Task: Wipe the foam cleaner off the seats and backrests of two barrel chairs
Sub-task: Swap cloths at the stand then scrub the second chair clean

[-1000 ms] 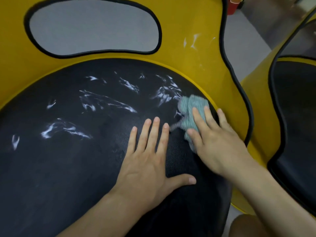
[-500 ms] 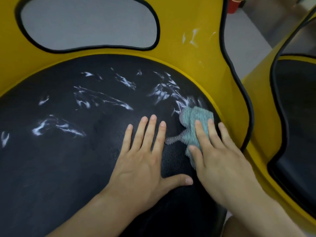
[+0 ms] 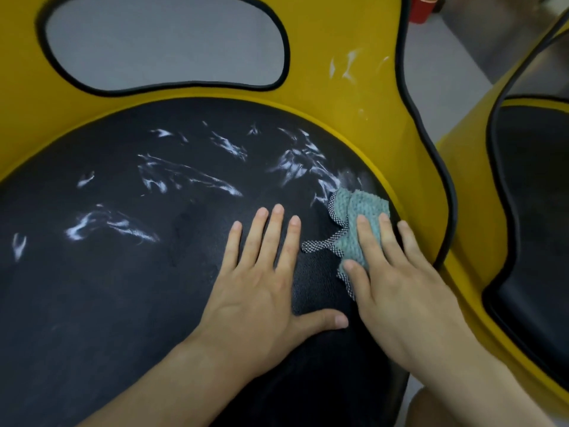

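Foam streaks (image 3: 191, 180) smear the black seat (image 3: 123, 288) inside the yellow backrest (image 3: 323, 41). The left hand (image 3: 261, 291) lies flat, fingers spread; the right hand (image 3: 400, 291) presses a green cloth (image 3: 360, 217) near the seat's edge with straight fingers.

Floor: smooth pale grey floor (image 3: 431, 75), a bare strip at the far right; the same grey shows again at the far left.
Red object: red plastic container (image 3: 423, 11) at the far right, standing on the floor. The top edge of the view cuts it off, so only its lower part shows.
Far corner: darker grey, faintly shiny surface (image 3: 498, 32) beyond the floor strip, too blurred to identify.
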The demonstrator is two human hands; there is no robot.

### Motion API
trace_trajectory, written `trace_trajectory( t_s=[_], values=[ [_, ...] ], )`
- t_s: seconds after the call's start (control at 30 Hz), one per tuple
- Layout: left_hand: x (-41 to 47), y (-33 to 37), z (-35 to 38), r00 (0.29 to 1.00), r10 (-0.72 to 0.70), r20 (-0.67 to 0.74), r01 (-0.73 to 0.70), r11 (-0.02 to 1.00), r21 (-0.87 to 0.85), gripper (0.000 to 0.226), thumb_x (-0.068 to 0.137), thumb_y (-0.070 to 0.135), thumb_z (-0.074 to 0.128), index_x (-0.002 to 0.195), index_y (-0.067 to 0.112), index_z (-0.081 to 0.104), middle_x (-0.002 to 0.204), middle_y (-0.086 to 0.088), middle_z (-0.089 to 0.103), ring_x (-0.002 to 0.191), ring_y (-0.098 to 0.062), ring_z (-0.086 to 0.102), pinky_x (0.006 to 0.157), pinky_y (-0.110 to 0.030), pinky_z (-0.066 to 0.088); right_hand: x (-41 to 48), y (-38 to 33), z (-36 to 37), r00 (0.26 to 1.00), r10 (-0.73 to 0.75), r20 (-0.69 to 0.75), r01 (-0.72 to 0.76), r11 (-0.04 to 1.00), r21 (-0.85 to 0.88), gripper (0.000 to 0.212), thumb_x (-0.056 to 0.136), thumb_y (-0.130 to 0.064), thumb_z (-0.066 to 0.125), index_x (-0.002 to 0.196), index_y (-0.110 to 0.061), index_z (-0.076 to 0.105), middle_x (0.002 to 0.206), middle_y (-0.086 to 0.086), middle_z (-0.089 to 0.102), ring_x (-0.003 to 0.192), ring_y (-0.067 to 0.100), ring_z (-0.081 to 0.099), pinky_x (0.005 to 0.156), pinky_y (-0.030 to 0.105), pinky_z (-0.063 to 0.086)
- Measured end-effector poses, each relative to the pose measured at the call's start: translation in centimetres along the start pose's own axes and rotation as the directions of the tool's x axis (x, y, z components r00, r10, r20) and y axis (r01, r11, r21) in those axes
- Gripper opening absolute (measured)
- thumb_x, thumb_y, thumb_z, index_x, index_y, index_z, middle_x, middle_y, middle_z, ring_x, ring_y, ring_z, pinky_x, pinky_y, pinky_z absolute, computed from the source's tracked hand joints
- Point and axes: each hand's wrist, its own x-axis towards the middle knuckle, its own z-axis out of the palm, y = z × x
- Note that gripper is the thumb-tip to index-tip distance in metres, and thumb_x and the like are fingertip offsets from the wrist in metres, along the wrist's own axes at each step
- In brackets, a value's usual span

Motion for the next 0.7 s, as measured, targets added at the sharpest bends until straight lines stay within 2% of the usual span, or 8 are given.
trace_trajectory(
  t_s=[0.07, 0.13, 0.2, 0.3, 0.37, 0.5, 0.63, 0.7],
  values=[
    [0.1, 0.0, 0.0, 1.0, 0.003, 0.005, -0.003, 1.0, 0.0, 0.124, 0.077, 0.1, 0.015, 0.162, 0.01, 0.015, 0.17, -0.013, 0.007, 0.158, -0.028, 0.001, 0.121, -0.053, 0.005, 2.4, -0.1, -0.3, 1.0, 0.005, -0.022, -0.004, 0.999, 0.037, 0.076, 0.093, -0.06, -0.005, 0.16, -0.024, -0.007, 0.169, 0.008, 0.0, 0.155, 0.03, -0.002, 0.125, 0.044, 0.012],
    [0.1, 0.1, -0.1, 1.0, -0.006, 0.024, 0.006, 1.0, -0.005, 0.125, 0.076, 0.1, 0.014, 0.162, 0.01, 0.012, 0.17, -0.012, 0.004, 0.158, -0.027, -0.002, 0.121, -0.053, 0.003, 5.8, -0.2, -1.1, 0.999, 0.014, -0.039, -0.011, 0.997, 0.081, 0.069, 0.1, -0.06, 0.003, 0.16, -0.027, -0.008, 0.169, 0.006, -0.005, 0.154, 0.031, -0.005, 0.125, 0.045, 0.007],
    [0.0, 0.1, -0.2, 1.0, -0.02, 0.018, 0.02, 1.0, -0.006, 0.126, 0.073, 0.102, 0.008, 0.162, 0.013, -0.002, 0.17, -0.009, -0.01, 0.156, -0.024, -0.016, 0.123, -0.051, -0.005, 9.2, -0.3, -1.5, 0.999, 0.033, -0.009, -0.032, 0.994, 0.104, 0.067, 0.104, -0.057, 0.01, 0.16, -0.026, -0.009, 0.169, 0.006, -0.006, 0.154, 0.032, -0.008, 0.125, 0.044, 0.001],
    [0.0, 0.1, -0.3, 0.999, -0.032, 0.025, 0.032, 0.999, 0.0, 0.127, 0.068, 0.103, 0.002, 0.159, 0.018, -0.02, 0.166, -0.006, -0.029, 0.151, -0.02, -0.032, 0.124, -0.05, -0.014, 10.2, 0.1, -0.3, 0.997, -0.012, -0.079, 0.014, 1.0, 0.027, 0.076, 0.097, -0.062, -0.005, 0.16, -0.02, -0.007, 0.169, 0.008, 0.003, 0.155, 0.032, -0.002, 0.125, 0.051, 0.008],
    [0.0, 0.0, -0.2, 0.999, -0.036, 0.013, 0.036, 0.999, 0.0, 0.127, 0.068, 0.103, 0.002, 0.159, 0.017, -0.018, 0.166, -0.006, -0.027, 0.152, -0.02, -0.03, 0.125, -0.05, -0.012, 6.9, 0.4, 0.7, 0.997, -0.049, -0.067, 0.047, 0.999, -0.021, 0.08, 0.094, -0.061, -0.011, 0.161, -0.018, -0.006, 0.169, 0.007, 0.006, 0.155, 0.031, 0.002, 0.122, 0.051, 0.017],
    [-0.1, 0.0, -0.1, 1.0, -0.023, 0.005, 0.023, 1.0, -0.017, 0.126, 0.069, 0.103, 0.002, 0.161, 0.017, -0.013, 0.168, -0.006, -0.022, 0.153, -0.019, -0.027, 0.125, -0.05, -0.01, -0.7, 0.7, 1.2, 0.996, -0.077, 0.035, 0.08, 0.995, -0.063, 0.075, 0.096, -0.056, -0.013, 0.16, -0.019, -0.01, 0.169, 0.007, -0.007, 0.155, 0.031, -0.008, 0.123, 0.048, 0.017],
    [0.0, 0.0, -0.2, 1.0, -0.017, 0.018, 0.017, 1.0, -0.022, 0.125, 0.072, 0.102, 0.006, 0.162, 0.015, -0.003, 0.17, -0.008, -0.011, 0.156, -0.022, -0.016, 0.125, -0.052, -0.005, 2.1, -0.1, 0.5, 0.999, -0.035, -0.005, 0.035, 0.999, 0.024, 0.073, 0.097, -0.057, -0.005, 0.162, -0.024, 0.0, 0.169, 0.007, -0.003, 0.155, 0.032, -0.003, 0.123, 0.052, 0.015],
    [0.1, 0.1, -0.2, 1.0, -0.022, 0.021, 0.022, 0.999, -0.023, 0.125, 0.071, 0.103, 0.003, 0.161, 0.016, -0.006, 0.17, -0.007, -0.013, 0.156, -0.022, -0.018, 0.125, -0.052, -0.005, 5.7, -0.3, 0.0, 0.997, 0.008, -0.078, -0.003, 0.998, 0.065, 0.068, 0.1, -0.057, 0.004, 0.161, -0.026, -0.005, 0.169, 0.007, -0.003, 0.155, 0.033, 0.0, 0.123, 0.052, 0.014]
  ],
)
